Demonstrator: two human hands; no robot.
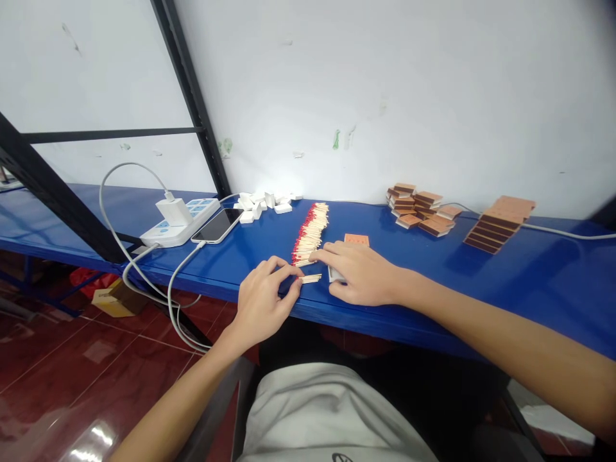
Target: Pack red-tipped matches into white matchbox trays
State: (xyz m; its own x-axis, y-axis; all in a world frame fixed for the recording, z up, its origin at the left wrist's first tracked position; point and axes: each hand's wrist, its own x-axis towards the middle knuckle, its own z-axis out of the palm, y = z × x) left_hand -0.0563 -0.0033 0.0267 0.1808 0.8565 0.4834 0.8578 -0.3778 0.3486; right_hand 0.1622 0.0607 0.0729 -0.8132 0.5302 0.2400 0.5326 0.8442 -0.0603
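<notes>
My left hand [262, 298] is closed in a pinch on a few matchsticks [311, 278], their red heads at the fingertips and pale sticks pointing right. My right hand [359, 273] lies over a small white matchbox tray [333, 274], its thumb at the near side. Its index finger reaches left to the near end of a long pile of red-headed matchsticks [310, 234]. Part of the tray and some right fingers are hidden under the hand. Just beyond that hand lies an orange matchbox sleeve [357, 239].
White matchbox trays [264, 204] lie heaped against the wall. Orange-and-brown matchboxes [421, 208] stand piled at the back, with a neat matchbox stack [499, 224] farther right. A phone [218, 226] and a power strip [180, 222] with cables occupy the left of the blue table [409, 308].
</notes>
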